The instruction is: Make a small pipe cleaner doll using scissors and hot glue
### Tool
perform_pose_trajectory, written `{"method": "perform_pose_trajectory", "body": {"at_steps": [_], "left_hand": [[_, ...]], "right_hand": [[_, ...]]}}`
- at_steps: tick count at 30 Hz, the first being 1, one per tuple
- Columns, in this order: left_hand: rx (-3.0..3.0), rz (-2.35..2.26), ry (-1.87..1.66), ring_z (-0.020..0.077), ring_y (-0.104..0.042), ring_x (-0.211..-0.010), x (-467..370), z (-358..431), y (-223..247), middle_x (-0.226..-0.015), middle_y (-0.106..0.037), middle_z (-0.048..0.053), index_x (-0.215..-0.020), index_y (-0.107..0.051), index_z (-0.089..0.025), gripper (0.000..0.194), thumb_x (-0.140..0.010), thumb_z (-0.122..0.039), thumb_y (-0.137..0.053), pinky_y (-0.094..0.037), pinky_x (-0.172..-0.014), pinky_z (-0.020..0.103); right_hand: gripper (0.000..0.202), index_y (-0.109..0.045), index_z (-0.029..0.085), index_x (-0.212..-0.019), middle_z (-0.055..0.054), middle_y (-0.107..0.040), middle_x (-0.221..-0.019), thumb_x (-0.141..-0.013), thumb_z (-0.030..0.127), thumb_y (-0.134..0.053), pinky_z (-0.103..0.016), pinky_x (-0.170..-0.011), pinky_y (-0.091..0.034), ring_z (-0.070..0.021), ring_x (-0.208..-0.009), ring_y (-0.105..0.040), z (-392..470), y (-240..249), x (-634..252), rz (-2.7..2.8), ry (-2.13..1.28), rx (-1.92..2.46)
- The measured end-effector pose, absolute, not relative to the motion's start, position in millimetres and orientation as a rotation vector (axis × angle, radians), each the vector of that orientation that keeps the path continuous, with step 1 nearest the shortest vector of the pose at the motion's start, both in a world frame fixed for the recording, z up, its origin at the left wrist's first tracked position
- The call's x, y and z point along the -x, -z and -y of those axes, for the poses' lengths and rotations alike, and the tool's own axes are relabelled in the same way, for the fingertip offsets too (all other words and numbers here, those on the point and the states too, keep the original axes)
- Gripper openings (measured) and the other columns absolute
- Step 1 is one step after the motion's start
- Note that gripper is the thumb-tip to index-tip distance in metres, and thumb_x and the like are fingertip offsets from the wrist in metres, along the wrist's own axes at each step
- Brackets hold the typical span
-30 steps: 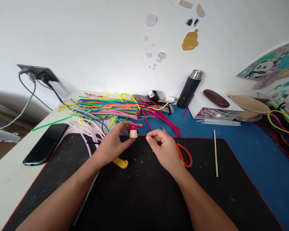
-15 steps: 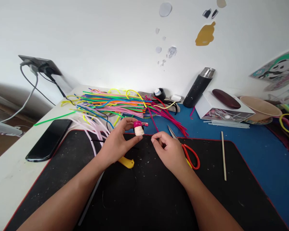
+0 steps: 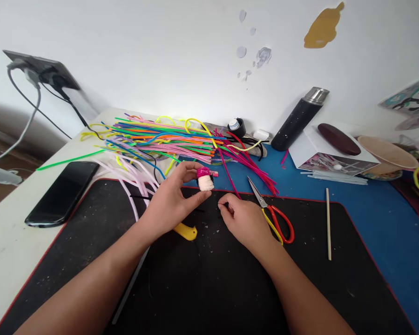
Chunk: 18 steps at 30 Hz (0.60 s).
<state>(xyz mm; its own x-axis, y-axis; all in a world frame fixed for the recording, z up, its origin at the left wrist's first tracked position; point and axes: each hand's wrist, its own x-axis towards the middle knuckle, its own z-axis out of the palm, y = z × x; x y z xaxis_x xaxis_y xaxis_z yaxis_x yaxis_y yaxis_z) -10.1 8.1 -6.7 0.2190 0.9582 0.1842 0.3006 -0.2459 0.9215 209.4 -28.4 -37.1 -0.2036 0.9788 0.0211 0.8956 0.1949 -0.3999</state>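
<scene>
Between the thumb and fingers of my left hand (image 3: 172, 195) is a small pipe-cleaner figure (image 3: 206, 182), wound in cream with a magenta top and black at its sides. A short pink piece sticks out to its right. My right hand (image 3: 244, 218) is just right of the figure, apart from it, with thumb and forefinger pinched; what lies between them, if anything, is too small to make out. Beside the right wrist lie scissors (image 3: 263, 203) with red and yellow handles. A yellow-handled tool (image 3: 185, 231) lies partly hidden under my left hand.
Behind the hands lies a pile of coloured pipe cleaners (image 3: 167, 139). A black phone (image 3: 61, 193) rests at left on the white tabletop. On the right are a wooden stick (image 3: 328, 223), a black flask (image 3: 296, 120) and a white box (image 3: 307, 151). A black mat (image 3: 209, 288) lies underneath.
The head view has shifted slightly. The figure has turned a little in my left hand, and more of the scissors shows beside my right hand. My right hand stays pinched.
</scene>
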Motion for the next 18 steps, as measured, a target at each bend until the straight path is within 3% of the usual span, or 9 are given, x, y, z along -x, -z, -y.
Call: {"method": "perform_pose_trajectory", "body": {"at_steps": [10,18], "left_hand": [[-1.718,-1.191,-1.014,0.0259,-0.072,-0.126,12.2,-6.7,6.8,-0.130,-0.073,0.006,-0.128,-0.059,-0.026,0.043,-0.090,-0.032,-0.080,-0.057,-0.110,0.041],[-2.126,-1.394,-0.874,0.0323,-0.071,-0.120,16.7,-15.8,20.6,-0.124,-0.076,0.009,-0.125,-0.062,-0.022,0.039,-0.090,-0.025,-0.079,-0.056,-0.106,0.051]], "right_hand": [[0.014,-0.076,0.024,-0.100,0.003,-0.061,-0.062,-0.100,0.025,-0.062,-0.030,-0.060,-0.029,-0.0178,-0.057,-0.055,26.3,35.1,-209.8,2.108,-0.612,1.807],[0.019,-0.074,0.022,-0.095,0.007,-0.049,-0.062,-0.096,0.040,-0.067,-0.028,-0.055,-0.035,-0.0136,-0.055,-0.046,26.2,28.8,-210.8,1.611,-1.102,1.582]]}}
